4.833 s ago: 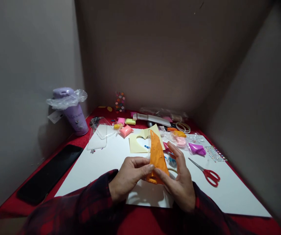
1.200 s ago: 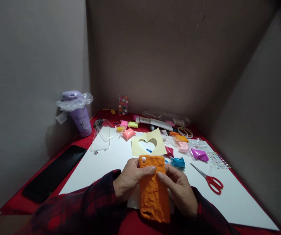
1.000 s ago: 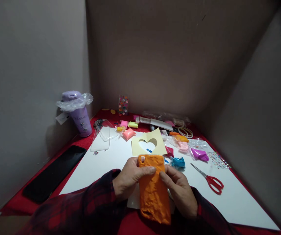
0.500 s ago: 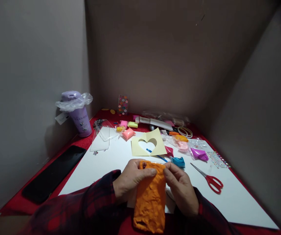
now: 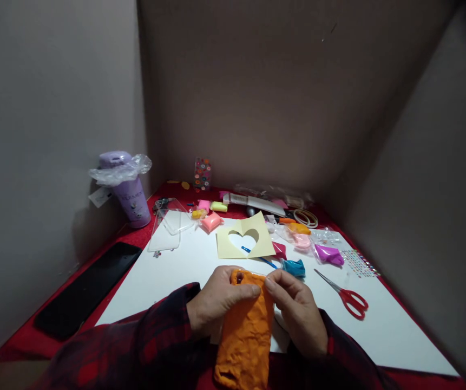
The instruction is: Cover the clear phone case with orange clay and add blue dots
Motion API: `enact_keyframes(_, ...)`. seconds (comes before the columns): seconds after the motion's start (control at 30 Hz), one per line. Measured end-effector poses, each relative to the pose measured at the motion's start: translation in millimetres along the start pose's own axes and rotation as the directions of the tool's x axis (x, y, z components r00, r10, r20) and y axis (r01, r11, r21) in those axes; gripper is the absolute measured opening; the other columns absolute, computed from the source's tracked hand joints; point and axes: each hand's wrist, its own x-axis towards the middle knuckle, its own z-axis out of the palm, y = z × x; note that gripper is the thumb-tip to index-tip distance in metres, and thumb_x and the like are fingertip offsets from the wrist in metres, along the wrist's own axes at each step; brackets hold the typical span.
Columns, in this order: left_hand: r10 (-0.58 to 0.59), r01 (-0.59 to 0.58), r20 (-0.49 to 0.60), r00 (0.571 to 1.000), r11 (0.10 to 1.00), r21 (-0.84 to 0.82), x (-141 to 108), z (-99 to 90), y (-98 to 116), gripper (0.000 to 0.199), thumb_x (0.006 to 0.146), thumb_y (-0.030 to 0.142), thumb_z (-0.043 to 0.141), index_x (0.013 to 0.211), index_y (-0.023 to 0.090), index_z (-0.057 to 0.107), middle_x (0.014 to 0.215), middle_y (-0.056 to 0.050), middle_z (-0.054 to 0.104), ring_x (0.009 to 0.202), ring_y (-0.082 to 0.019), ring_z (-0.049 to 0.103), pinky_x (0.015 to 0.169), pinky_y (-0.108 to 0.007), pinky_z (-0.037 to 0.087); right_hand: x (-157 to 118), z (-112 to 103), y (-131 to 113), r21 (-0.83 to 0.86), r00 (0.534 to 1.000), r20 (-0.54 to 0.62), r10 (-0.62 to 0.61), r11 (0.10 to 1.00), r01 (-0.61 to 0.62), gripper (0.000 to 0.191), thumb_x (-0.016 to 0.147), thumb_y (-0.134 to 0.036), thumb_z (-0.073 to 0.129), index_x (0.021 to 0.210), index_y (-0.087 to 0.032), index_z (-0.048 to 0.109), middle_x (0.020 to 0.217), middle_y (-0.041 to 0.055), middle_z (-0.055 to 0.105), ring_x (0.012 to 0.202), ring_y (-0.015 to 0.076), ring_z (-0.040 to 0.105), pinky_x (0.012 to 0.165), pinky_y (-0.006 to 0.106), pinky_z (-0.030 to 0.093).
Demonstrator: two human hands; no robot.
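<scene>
Holds an orange clay-covered phone case [image 5: 244, 338] in the left hand [image 5: 218, 297], thumb across its face; pinches its far-right corner with the right hand [image 5: 301, 310], near a heart-cut card [image 5: 264, 237].

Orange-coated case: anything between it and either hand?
Nothing visible. The left hand grips the orange-coated case with its thumb across the upper face; the right hand pinches its upper right corner. The teal packet and the yellow card lie beyond, not between.

The head view looks forward and down.
</scene>
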Motion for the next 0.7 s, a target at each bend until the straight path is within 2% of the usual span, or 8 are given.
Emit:
enact_keyframes(0.07, 0.009, -0.009, -0.001, 1.0, 1.0, -0.01, 0.4, -1.1, -0.1, 0.02, 0.065, 0.024, 0.07, 0.074, 0.011, 0.058, 0.065, -0.002, 0.057, 0.056, -0.011, 0.052, 0.056, -0.024, 0.038, -0.6, 0.4, -0.2, 0.012, 1.0, -0.007, -0.003, 1.0, 0.003, 0.026, 0.075, -0.037, 0.064, 0.065, -0.016, 0.052, 0.059, -0.0038, 0.045, 0.056, 0.009, 0.039, 0.054, 0.019, 0.034)
enact_keyframes(0.3, 0.031, -0.026, -0.137, 0.99, 0.999, 0.037, 2.4, -1.4, -1.2, 0.02, 0.066, 0.027, 0.068, 0.068, 0.012, 0.055, 0.059, 0.0, 0.054, 0.052, -0.009, 0.049, 0.052, -0.022, 0.035, -2.1, 3.0, -3.9, 0.01, 1.0, 0.014, 0.025, 1.0, -0.025, 0.027, 0.075, -0.04, 0.063, 0.066, -0.016, 0.053, 0.06, -0.0034, 0.045, 0.055, 0.0098, 0.039, 0.052, 0.02, 0.033)
enact_keyframes(0.53, 0.024, -0.025, -0.052, 0.998, 0.999, -0.027, 2.0, -0.3, -2.2, 0.022, 0.068, 0.03, 0.067, 0.071, 0.012, 0.056, 0.062, -0.002, 0.056, 0.055, -0.01, 0.051, 0.056, -0.023, 0.037, 0.4, 1.5, -1.5, 0.034, 0.999, -0.039, 0.018, 0.999, -0.017, 0.027, 0.072, -0.036, 0.067, 0.062, -0.016, 0.052, 0.057, -0.0035, 0.045, 0.054, 0.0097, 0.039, 0.052, 0.02, 0.035)
enact_keyframes(0.7, 0.042, -0.045, -0.107, 0.993, 0.999, -0.023, 3.4, -2.2, -5.3, 0.021, 0.067, 0.027, 0.069, 0.069, 0.011, 0.056, 0.06, -0.001, 0.056, 0.053, -0.01, 0.05, 0.054, -0.022, 0.036, -0.1, 3.0, -1.8, 0.051, 0.998, 0.001, 0.06, 0.997, -0.06, 0.028, 0.074, -0.04, 0.065, 0.065, -0.016, 0.053, 0.058, -0.0034, 0.046, 0.053, 0.0089, 0.039, 0.05, 0.019, 0.033)
